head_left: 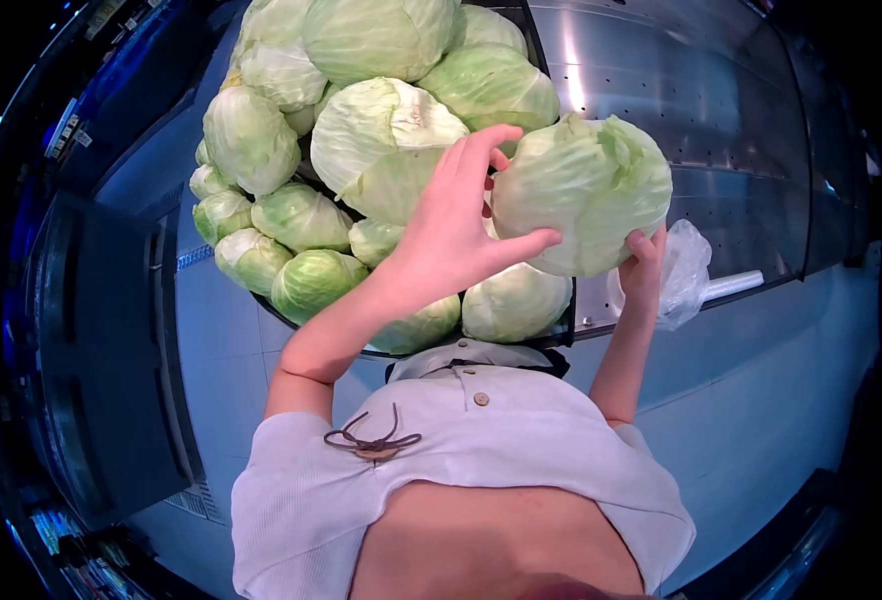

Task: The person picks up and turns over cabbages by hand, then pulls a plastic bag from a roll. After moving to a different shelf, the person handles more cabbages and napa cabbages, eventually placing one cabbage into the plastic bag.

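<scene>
A pale green cabbage [586, 195] is held up in front of my body, beside the heap. My right hand [643, 262] grips its lower right side, with the thumb on the leaf and the other fingers mostly hidden behind it. Cupped at the left side of the same cabbage is my left hand [471, 215], its thumb lying over the leaf and its fingers spread along the edge. Behind my left hand sits another large cabbage [381, 130] with a whitish, torn-looking leaf on top.
Many cabbages [251, 140] of different sizes fill a dark-edged display bin at left and centre. To the right is a perforated metal shelf [731, 120]. A crumpled clear plastic bag [683, 275] and a white roll [733, 286] lie at its near edge.
</scene>
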{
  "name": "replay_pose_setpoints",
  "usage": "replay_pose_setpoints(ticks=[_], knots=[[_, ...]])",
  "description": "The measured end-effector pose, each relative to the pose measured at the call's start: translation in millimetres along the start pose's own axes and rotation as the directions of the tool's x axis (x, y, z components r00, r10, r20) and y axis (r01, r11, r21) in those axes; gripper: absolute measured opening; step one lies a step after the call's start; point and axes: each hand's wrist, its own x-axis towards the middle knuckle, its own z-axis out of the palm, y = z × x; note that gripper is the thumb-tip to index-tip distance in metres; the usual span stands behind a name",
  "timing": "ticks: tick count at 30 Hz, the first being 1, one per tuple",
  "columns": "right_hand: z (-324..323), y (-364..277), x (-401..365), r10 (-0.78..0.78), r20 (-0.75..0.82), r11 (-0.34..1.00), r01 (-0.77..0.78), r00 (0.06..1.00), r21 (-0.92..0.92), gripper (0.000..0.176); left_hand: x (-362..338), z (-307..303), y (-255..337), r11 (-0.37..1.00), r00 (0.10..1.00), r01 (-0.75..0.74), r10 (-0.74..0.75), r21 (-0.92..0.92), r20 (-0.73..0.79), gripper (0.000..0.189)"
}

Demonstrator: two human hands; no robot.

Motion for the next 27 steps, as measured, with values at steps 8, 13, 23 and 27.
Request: replay_pose_setpoints(ticks=[8,13,23,27], knots=[[27,32,44,0.121,0.493,0.977,-0.016,0.862,-0.211,0.092,-88,57,-63,0.982,0.895,0.185,-0.179,-0.025,-0.409,0.087],[15,47,46,0.293,0.445,0.955,-0.284,0.846,-0.089,0.084,-80,57,-62,0.977,0.898,0.211,-0.208,-0.035,-0.387,0.09],[-9,76,45,0.293,0.454,0.952,-0.303,0.842,-0.052,0.074,-80,81,-52,0.973,0.835,0.214,-0.136,0.087,-0.534,0.092],[4,59,40,0.183,0.538,0.976,-0.218,0.823,0.0,0.073,-94,105,-53,0.971,0.747,0.222,-0.229,-0.089,-0.624,0.087]])
